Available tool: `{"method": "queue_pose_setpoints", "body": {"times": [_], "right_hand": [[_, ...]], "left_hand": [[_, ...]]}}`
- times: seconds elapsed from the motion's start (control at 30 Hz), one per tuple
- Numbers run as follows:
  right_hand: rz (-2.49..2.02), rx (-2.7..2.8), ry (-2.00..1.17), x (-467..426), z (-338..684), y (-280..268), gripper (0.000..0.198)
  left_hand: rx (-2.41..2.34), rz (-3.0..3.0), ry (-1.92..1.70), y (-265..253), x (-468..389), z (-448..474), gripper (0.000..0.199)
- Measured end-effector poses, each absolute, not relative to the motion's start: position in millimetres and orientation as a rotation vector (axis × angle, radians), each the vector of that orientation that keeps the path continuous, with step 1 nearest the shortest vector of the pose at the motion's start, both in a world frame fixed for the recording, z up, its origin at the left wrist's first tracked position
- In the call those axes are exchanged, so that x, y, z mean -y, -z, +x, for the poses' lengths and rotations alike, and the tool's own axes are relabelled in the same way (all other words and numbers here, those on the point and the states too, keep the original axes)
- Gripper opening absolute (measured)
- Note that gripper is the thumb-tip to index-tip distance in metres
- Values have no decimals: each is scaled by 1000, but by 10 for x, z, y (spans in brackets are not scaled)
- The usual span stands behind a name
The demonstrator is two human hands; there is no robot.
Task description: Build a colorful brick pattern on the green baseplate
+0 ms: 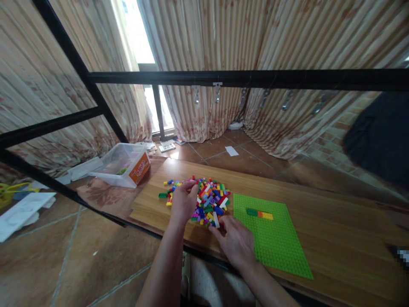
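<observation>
My left hand point(184, 202) reaches over the left part of a pile of small coloured toy building bricks point(206, 198), its fingers bent and thumb apart, with nothing visible in it. At the pile's near right edge, my right hand point(237, 242) has its thumb and fingertips around the lower end of a long white brick point(216, 219). To the right lies a green studded baseplate point(276, 238). On its upper part, a dark green brick point(252, 212), a small orange brick point(260, 214) and a yellow brick point(267, 216) form a row. A separate dark green brick point(162, 195) lies left of the pile.
The bricks and baseplate rest on a wooden board point(338, 230). A clear plastic box point(111, 164) with an orange label stands beyond its left end. A black metal frame point(179, 78) runs across in front of curtains point(217, 38). White packaging point(24, 213) lies at the left.
</observation>
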State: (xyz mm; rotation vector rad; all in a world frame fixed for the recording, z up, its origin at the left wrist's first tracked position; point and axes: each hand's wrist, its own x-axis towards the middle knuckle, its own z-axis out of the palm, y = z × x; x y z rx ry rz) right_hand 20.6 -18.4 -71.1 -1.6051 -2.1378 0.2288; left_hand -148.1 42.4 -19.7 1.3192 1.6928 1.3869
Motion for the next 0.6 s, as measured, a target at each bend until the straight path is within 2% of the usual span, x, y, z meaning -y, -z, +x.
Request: {"method": "queue_pose_setpoints", "body": {"times": [0.2,0.6], "right_hand": [[-1662,2155,-178,165,168,746,21],[-1634,2141,-307,133,220,754,19]], "left_hand": [[-1728,1382,-1339,236,-440,-1485,21],[-1913,1520,-1101,245,-451,-1528,22]]}}
